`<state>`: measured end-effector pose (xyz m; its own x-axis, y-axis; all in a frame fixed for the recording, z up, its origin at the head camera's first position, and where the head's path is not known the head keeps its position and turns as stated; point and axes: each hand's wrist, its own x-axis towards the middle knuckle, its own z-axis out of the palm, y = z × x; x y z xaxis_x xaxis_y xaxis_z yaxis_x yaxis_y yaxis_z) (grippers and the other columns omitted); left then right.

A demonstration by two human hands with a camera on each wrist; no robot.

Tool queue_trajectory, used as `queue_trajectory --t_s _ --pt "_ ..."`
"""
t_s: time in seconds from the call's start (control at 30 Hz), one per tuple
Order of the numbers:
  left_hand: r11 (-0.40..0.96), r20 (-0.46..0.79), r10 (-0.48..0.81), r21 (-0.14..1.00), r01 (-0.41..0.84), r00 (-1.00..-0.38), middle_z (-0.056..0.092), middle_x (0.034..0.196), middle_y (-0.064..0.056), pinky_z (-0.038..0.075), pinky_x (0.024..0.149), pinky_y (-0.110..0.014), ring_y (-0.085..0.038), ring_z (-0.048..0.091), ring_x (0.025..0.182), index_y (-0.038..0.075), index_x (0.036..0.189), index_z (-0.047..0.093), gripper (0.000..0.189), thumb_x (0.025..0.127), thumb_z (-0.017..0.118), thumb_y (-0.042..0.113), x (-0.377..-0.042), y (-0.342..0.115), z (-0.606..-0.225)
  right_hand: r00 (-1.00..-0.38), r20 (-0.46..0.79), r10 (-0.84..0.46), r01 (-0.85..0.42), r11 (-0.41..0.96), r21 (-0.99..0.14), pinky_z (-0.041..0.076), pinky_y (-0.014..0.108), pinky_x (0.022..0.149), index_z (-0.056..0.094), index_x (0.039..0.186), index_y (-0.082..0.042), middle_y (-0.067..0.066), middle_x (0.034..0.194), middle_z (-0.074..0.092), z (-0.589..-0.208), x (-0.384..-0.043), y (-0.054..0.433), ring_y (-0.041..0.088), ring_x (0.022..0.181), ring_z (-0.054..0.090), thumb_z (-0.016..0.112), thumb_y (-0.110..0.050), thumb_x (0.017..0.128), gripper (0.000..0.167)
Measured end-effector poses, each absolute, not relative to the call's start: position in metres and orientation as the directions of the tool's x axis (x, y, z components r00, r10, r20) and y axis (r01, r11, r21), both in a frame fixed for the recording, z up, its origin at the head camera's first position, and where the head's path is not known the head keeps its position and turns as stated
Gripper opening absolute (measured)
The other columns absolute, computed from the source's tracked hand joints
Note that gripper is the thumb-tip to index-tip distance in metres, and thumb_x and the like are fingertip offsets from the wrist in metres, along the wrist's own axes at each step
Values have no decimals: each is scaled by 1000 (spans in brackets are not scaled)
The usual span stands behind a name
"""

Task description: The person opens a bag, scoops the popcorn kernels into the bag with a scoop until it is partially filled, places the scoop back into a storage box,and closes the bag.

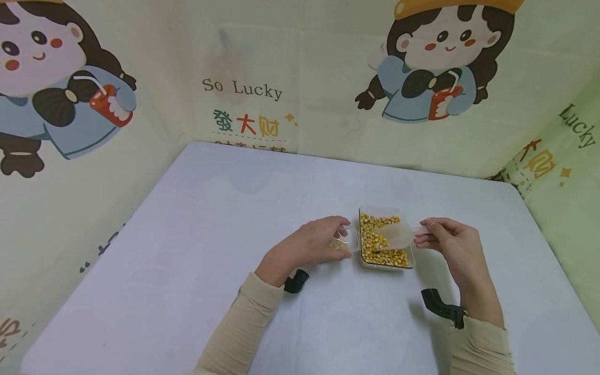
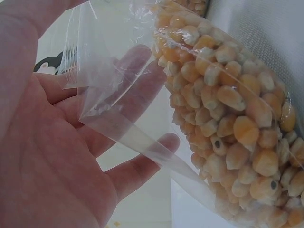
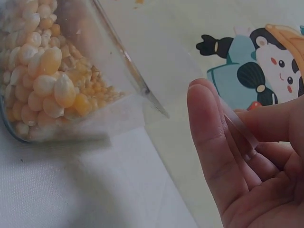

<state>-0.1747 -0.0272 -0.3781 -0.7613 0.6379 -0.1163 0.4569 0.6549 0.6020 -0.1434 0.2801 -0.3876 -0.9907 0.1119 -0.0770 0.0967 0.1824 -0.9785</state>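
My left hand (image 1: 311, 242) holds a small clear plastic bag (image 1: 338, 244) with corn kernels in it, close to the left side of a square clear container (image 1: 412, 259). In the left wrist view, the kernels sit in the bag (image 2: 237, 128), and fingers show through its transparent upper part. Corn kernels (image 1: 398, 256) fill much of the container. A translucent white scoop (image 1: 396, 235) lies over them, its mouth down among the kernels. At the container's right, my right hand (image 1: 452, 242) pinches the scoop's handle (image 3: 243, 126) between thumb and fingers.
A white table (image 1: 234, 219) lies under everything, with a printed curtain (image 1: 328, 94) behind it and along both sides. Black wrist mounts (image 1: 442, 307) show at both wrists.
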Motion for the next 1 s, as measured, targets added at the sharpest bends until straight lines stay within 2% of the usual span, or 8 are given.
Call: queue_trajectory --t_s 0.63,0.77,1.0 --pt "650 -113 637 610 452 -763 65 129 1 48 101 -31 -12 59 120 12 145 43 66 91 71 38 -175 -27 -378 -990 -74 118 73 -14 -997 59 23 71 61 111 1 0 84 76 -388 -144 284 12 72 74 59 -22 99 26" --pt "657 -113 635 600 457 -765 65 129 2 48 100 -30 -12 59 120 13 145 43 66 91 71 39 -176 -27 -378 -991 -60 119 55 -43 -998 59 23 71 59 113 4 1 84 75 -388 -144 285 13 72 74 61 -22 98 30" --pt "662 -118 634 593 457 -764 64 129 2 49 100 -30 -11 59 120 13 145 43 67 91 71 40 -175 -27 -377 -992 -52 116 36 -139 -990 60 26 70 66 107 -2 4 85 75 -391 -143 288 15 73 75 63 -18 97 20"
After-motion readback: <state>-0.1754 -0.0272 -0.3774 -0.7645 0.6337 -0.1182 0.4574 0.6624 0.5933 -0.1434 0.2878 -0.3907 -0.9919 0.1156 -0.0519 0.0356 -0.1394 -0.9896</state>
